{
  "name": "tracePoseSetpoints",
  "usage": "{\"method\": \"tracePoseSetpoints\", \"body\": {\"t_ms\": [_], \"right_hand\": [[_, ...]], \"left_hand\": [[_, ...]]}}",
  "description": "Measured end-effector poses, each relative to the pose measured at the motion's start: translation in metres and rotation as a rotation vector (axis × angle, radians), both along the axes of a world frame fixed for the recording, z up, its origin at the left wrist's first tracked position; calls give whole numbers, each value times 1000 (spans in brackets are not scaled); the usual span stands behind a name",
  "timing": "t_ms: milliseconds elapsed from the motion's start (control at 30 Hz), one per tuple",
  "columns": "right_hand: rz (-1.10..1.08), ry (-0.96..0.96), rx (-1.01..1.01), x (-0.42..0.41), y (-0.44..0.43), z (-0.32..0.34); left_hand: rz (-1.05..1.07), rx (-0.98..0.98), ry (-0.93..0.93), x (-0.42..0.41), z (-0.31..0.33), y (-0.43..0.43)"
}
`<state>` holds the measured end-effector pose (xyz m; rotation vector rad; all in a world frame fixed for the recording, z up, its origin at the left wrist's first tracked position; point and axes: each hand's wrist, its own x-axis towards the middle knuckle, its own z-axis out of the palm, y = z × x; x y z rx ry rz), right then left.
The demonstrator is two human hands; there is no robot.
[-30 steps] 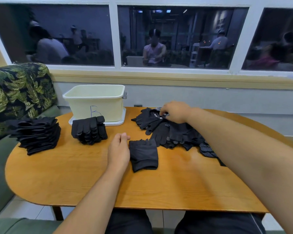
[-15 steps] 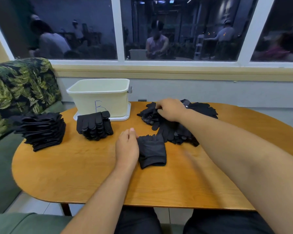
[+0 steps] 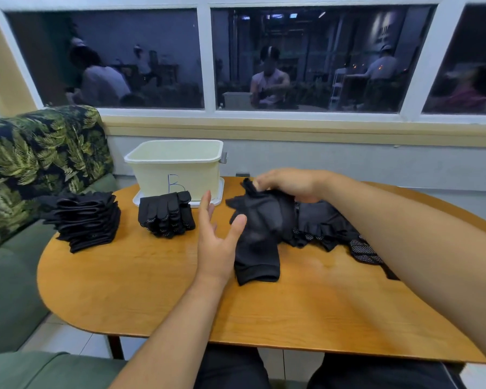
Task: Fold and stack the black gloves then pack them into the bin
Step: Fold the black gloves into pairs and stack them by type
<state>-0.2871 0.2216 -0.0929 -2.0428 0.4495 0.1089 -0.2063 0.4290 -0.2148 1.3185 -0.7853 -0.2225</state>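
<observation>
Black glove [image 3: 260,217] is up off the table [image 3: 152,290], hanging from the right hand [image 3: 289,184]. That hand's fingers are curled over and pinch the glove's top edge at the far end. The glove body hangs below and to the left of the grip. It's motion-blurred, so how its fingers lie is unclear. Its lower end overlaps a folded glove [image 3: 257,269] lying flat on the table with the cuff toward the person; can't tell if the two touch.

Beside it, the left hand [image 3: 216,242] is spread and holds nothing, palm turned toward the held glove. The thumb tip sits at the glove's left edge; contact not certain.

The loose glove pile [image 3: 328,228] is just behind and right of the held glove, partly under the right forearm. Some dotted palms show.

Left of the hands, a small stack of folded gloves [image 3: 166,216] sits just in front of the bin [image 3: 177,167]. The bin is cream plastic with a handwritten "B" on its front wall. It stands on a white lid [image 3: 221,196] near the table's far edge.

A larger stack [image 3: 84,220] sits at the table's left end, well apart from both hands, near a leaf-print sofa [image 3: 40,153]. A window [image 3: 306,60] runs along the wall behind, with dim figures in the glass.
</observation>
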Motion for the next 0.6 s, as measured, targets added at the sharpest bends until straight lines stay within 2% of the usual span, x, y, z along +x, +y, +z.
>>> {"method": "tracePoseSetpoints", "body": {"t_ms": [133, 267, 400, 500, 600], "right_hand": [[188, 96, -129, -7, 15, 1], [190, 98, -151, -8, 26, 4], [99, 76, -44, -15, 23, 4], [48, 36, 151, -27, 15, 2], [-2, -58, 182, -34, 16, -6]], "left_hand": [[1, 70, -107, 0, 2, 1], [-102, 75, -52, -11, 7, -1], [-73, 18, 21, -9, 10, -1], [-35, -36, 123, -7, 12, -1], [7, -51, 167, -5, 12, -2]]}}
